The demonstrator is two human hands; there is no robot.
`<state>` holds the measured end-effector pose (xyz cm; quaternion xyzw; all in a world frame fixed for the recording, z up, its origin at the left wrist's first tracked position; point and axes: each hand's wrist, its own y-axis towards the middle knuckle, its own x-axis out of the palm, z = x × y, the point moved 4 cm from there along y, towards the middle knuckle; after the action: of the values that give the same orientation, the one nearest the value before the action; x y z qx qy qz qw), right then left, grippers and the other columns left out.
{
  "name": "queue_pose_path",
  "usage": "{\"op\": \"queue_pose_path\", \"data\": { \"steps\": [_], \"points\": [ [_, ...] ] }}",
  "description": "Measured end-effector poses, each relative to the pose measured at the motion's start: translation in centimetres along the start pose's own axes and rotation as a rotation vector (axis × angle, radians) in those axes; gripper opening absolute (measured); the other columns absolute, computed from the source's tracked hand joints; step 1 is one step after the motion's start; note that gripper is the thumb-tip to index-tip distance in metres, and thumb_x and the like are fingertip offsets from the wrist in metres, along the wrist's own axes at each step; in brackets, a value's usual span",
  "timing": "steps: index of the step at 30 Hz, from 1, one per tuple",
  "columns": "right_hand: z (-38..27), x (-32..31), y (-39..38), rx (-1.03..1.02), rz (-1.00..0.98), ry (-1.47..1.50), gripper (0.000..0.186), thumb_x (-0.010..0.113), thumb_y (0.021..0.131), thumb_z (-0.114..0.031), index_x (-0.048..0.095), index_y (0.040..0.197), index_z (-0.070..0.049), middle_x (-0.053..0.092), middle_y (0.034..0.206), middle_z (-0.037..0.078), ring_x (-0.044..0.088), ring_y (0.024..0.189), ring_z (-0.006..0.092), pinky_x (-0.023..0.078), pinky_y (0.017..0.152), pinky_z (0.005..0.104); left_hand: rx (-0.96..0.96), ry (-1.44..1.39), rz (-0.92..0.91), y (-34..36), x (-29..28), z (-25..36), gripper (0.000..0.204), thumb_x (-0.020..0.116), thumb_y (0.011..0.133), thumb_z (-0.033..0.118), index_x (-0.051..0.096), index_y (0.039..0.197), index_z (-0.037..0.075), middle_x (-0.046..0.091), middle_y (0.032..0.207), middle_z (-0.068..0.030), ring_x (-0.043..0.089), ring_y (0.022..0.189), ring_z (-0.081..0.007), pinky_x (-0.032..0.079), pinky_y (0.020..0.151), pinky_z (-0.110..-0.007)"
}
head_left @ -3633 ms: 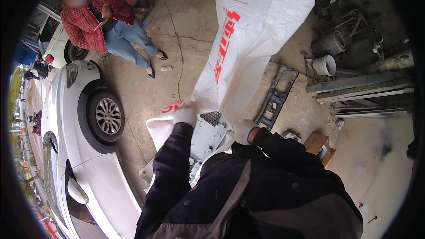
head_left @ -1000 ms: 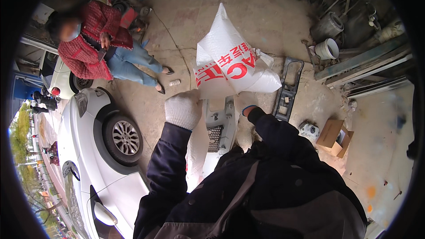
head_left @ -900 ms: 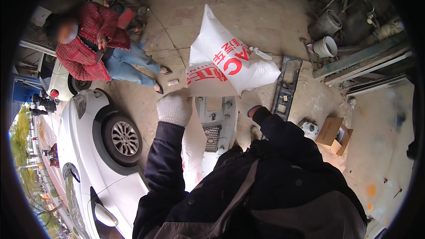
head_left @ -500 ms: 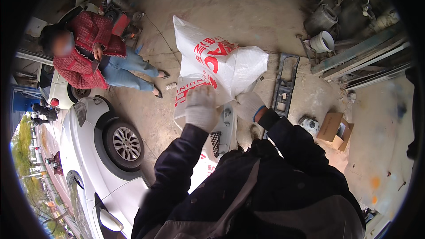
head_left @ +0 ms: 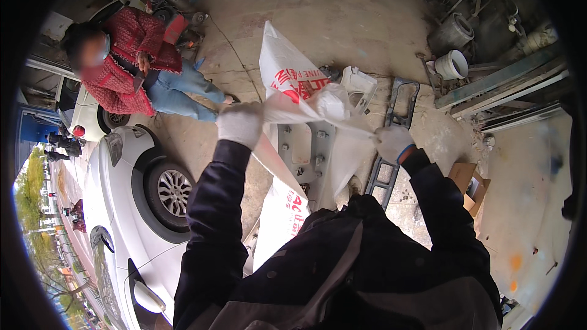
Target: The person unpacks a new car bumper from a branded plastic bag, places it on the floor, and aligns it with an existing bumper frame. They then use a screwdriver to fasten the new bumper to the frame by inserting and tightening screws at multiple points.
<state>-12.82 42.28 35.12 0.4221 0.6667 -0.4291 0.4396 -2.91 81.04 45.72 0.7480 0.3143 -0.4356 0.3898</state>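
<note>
A large white woven plastic sack [head_left: 290, 64] with red print is stretched between my hands, its far end rising to a point. My left hand [head_left: 239, 124], in a whitish glove, is closed on the sack's left edge. On the other side my right hand [head_left: 392, 143], gloved with a blue cuff edge, grips the right edge. Through the parted sack shows a grey panel-like part [head_left: 319, 146] with several studs or bolts. More white sheeting with red print [head_left: 282, 217] hangs at its near left side. My fingertips are partly hidden by the folds.
A white car [head_left: 131, 189] stands at the left, a person in a red jacket [head_left: 131, 61] beyond it. Right of the sack lies a black frame [head_left: 400, 110], and a white plastic piece [head_left: 359, 80] beside it. Farther right are a cardboard box [head_left: 463, 177] and a white bucket [head_left: 452, 64].
My hands have moved apart, the left one leftward and the right one rightward, spreading the sack. The grey part beneath and the white plastic piece behind now show more.
</note>
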Motion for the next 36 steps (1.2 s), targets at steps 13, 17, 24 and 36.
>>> {"op": "queue_pose_path", "data": {
  "steps": [13,17,24,36],
  "points": [
    [1.0,4.4,1.2,0.254,0.197,0.222,0.050,0.059,0.094,-0.025,0.057,0.141,-0.007,0.067,0.128,0.023,0.064,0.116,0.0412,0.050,0.103,0.0502,-0.251,-0.333,-0.066,-0.1,-4.5,-1.8,0.031,0.067,0.090,0.042,0.073,0.087,0.012,0.072,0.078,-0.0170,0.072,0.074,-0.0397,0.056,0.065,-0.052],
    [-6.5,3.3,2.1,0.128,0.253,0.298,0.089,0.076,0.084,-0.037,0.038,0.156,-0.001,0.052,0.147,0.027,0.053,0.132,0.0438,0.043,0.113,0.0491,-0.252,-0.406,-0.031,0.9,-5.8,-0.3,0.030,0.066,0.090,0.040,0.075,0.087,0.011,0.072,0.078,-0.0181,0.071,0.074,-0.0407,0.056,0.066,-0.052],
    [-14.6,1.7,4.3,0.083,0.382,0.360,0.120,0.089,0.068,-0.052,0.033,0.154,0.010,0.041,0.155,0.032,0.045,0.140,0.0452,0.037,0.119,0.0490,-0.275,-0.391,-0.104,1.9,-7.1,1.1,0.032,0.068,0.087,0.041,0.077,0.088,0.010,0.072,0.078,-0.0200,0.072,0.076,-0.0418,0.058,0.068,-0.051],
    [-11.0,5.6,9.3,0.153,0.456,0.546,0.034,0.055,0.092,-0.016,0.070,0.120,-0.005,0.074,0.103,0.021,0.071,0.096,0.0394,0.056,0.087,0.0492,-0.231,-0.268,-0.252,0.7,-6.5,1.5,0.030,0.068,0.089,0.041,0.076,0.092,0.012,0.075,0.084,-0.0177,0.074,0.084,-0.0404,0.059,0.074,-0.053]
  ]
}}
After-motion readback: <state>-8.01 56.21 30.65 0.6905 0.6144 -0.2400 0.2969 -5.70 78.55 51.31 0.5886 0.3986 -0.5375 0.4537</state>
